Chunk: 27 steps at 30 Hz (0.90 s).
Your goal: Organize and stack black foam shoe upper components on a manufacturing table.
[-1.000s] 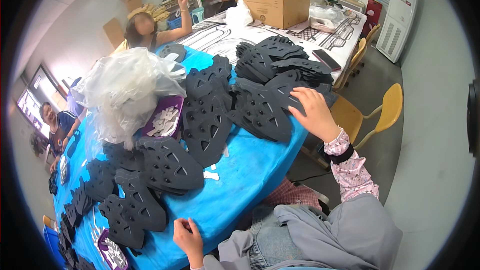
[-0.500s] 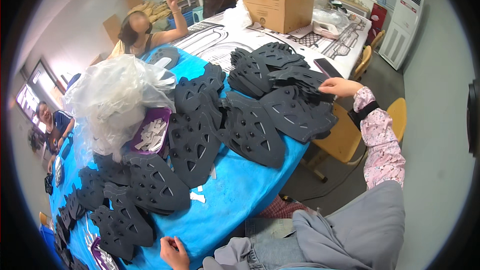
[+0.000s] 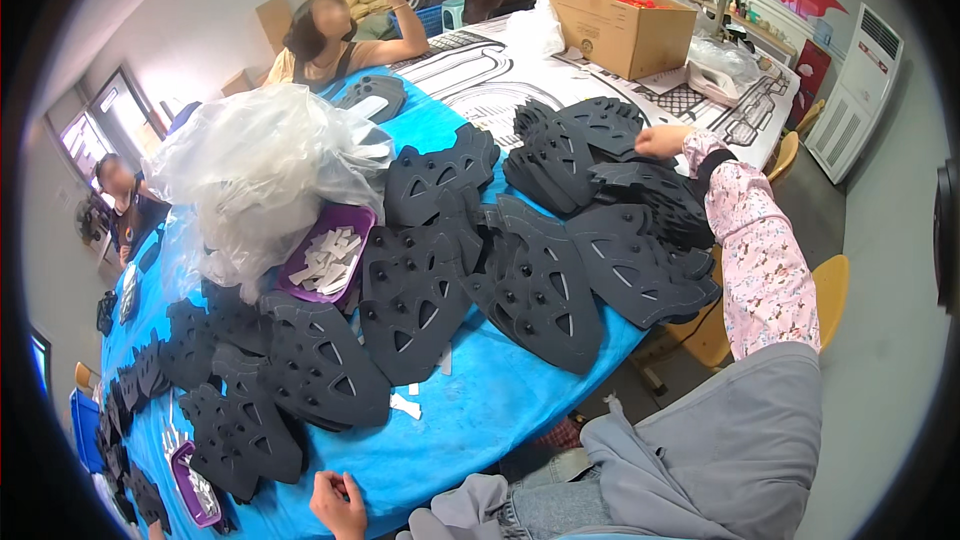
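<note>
Black shoe-upper-shaped sheets with cut-out slots and small round studs lie in overlapping stacks across the table; one near stack (image 3: 535, 285) sits at the centre. My right hand (image 3: 662, 141) reaches to the far right, over the edge of a back stack of black sheets (image 3: 600, 125). Its fingers are bent together, and whether anything is between them is hidden. Just below it is another dark stack (image 3: 655, 195). Down at the table's front edge, my left hand (image 3: 338, 505) rests with curled fingers, nothing visible in it, near a left stack of sheets (image 3: 240, 430).
Purple trays (image 3: 362, 240) hold white slips, and a crumpled clear plastic bag (image 3: 260, 175) bulges beside one. White scraps (image 3: 405, 406) lie on the blue cloth (image 3: 480, 430). A cardboard box (image 3: 620, 30) stands at the back. Other people sit at the far and left sides.
My right hand has shifted from the right stack's edge toward the stack behind it; my sleeve now covers where the phone lay. The view has turned slightly. My left hand stays curled at the edge.
</note>
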{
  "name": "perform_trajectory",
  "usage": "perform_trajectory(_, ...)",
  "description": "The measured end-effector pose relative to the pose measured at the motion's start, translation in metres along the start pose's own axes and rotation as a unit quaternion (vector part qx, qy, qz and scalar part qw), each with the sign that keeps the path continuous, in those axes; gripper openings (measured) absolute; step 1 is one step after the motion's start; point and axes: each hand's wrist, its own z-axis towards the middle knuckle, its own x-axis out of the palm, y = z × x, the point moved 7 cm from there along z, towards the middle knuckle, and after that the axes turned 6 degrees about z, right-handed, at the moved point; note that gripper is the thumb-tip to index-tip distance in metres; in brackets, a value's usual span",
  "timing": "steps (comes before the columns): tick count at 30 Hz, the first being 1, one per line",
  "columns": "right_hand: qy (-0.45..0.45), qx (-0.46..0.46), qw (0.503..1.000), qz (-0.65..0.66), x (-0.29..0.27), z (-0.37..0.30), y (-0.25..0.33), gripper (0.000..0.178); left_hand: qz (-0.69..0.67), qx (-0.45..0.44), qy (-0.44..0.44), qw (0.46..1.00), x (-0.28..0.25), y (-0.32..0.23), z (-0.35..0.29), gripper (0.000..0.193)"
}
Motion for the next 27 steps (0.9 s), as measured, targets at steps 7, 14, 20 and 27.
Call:
perform_trajectory(7, -0.012, 0.007, 1.000, 0.028, -0.007, -0.009, 0.014, 0.046, -0.005, -0.022, 0.027, 0.999, 0.004, 0.006, 0.000, 0.013)
perform_trajectory(14, 0.050, -0.186, 0.977, 0.092, -0.001, 0.001, 0.146, 0.046, -0.005, -0.008, 0.010, 1.000, -0.002, 0.007, -0.003, 0.016)
perform_trajectory(20, 0.045, -0.193, 0.978, 0.067, -0.014, -0.018, 0.130, 0.048, -0.068, 0.018, -0.019, 0.997, 0.010, -0.003, 0.005, 0.015)
perform_trajectory(27, -0.188, -0.244, 0.908, 0.286, -0.085, -0.135, 0.112, 0.029, -0.069, -0.002, -0.031, 0.997, 0.004, 0.005, 0.002, 0.016)
